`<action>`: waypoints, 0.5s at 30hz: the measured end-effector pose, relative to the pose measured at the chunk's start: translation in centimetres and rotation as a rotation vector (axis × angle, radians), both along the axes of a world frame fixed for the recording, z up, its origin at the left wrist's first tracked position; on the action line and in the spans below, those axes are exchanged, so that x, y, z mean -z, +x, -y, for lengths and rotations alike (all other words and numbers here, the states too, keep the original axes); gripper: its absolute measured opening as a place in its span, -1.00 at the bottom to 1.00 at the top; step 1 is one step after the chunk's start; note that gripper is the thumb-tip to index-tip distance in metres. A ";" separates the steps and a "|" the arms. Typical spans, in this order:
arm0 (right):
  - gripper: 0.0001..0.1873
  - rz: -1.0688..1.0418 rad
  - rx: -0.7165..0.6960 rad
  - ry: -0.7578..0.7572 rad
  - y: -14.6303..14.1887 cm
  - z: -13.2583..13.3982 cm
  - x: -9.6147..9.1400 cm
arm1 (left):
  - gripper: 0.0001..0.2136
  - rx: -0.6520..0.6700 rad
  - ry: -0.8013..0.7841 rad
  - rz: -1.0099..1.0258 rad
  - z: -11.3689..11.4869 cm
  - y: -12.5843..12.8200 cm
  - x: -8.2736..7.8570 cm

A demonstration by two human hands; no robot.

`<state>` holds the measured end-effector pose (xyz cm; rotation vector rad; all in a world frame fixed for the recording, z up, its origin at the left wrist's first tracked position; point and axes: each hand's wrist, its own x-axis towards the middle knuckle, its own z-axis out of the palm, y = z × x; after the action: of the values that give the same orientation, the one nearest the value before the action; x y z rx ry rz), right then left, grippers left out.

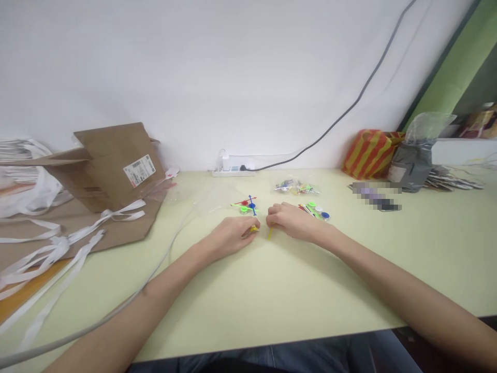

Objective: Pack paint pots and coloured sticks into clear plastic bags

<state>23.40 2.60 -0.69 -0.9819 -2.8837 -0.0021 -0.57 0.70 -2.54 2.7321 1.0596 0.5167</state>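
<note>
Over the middle of the table, my left hand (236,232) is closed on a small yellow plastic piece (254,228), whose exact kind I cannot make out. Facing it, my right hand (289,220) pinches a thin yellow plastic strip (270,234) that points down toward the table. A small gap separates the two hands. Just beyond my left hand lie red, blue and green plastic pieces, with thin sticks crossed over round parts (244,209). Partly hidden behind my right wrist are more loose pieces, among them a blue round part (325,215) and several thin sticks.
A clear bag of colourful pieces (297,187) lies farther back. An open cardboard box (116,171) and white straps (73,238) occupy the left. A power strip (233,171) stands by the wall. At right are a striped bag (368,155) and a grey bag (412,163). A cable crosses my left forearm.
</note>
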 end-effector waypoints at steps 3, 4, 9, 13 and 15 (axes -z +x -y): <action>-0.73 -0.002 -0.022 0.062 -0.1 1.1 0.2 | -0.85 -0.022 0.016 0.020 -0.4 -0.1 0.2; -0.73 -0.007 -0.030 0.062 0.0 1.4 0.3 | -0.84 -0.016 0.030 0.022 -0.5 -0.1 0.2; -0.75 -0.037 -0.022 0.009 0.8 1.6 0.2 | -0.74 0.094 -0.033 0.013 0.2 -0.2 -0.9; -0.83 -0.057 0.029 -0.025 1.3 0.9 0.1 | -0.74 0.097 -0.125 0.001 0.7 -0.2 -1.5; -0.82 -0.072 0.028 -0.053 1.4 0.7 0.1 | -0.78 0.088 -0.132 0.005 0.6 -0.2 -1.5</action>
<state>24.76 1.91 -0.80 -1.0093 -2.8184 0.1065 -0.79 0.07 -1.08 2.6457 0.9315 0.4243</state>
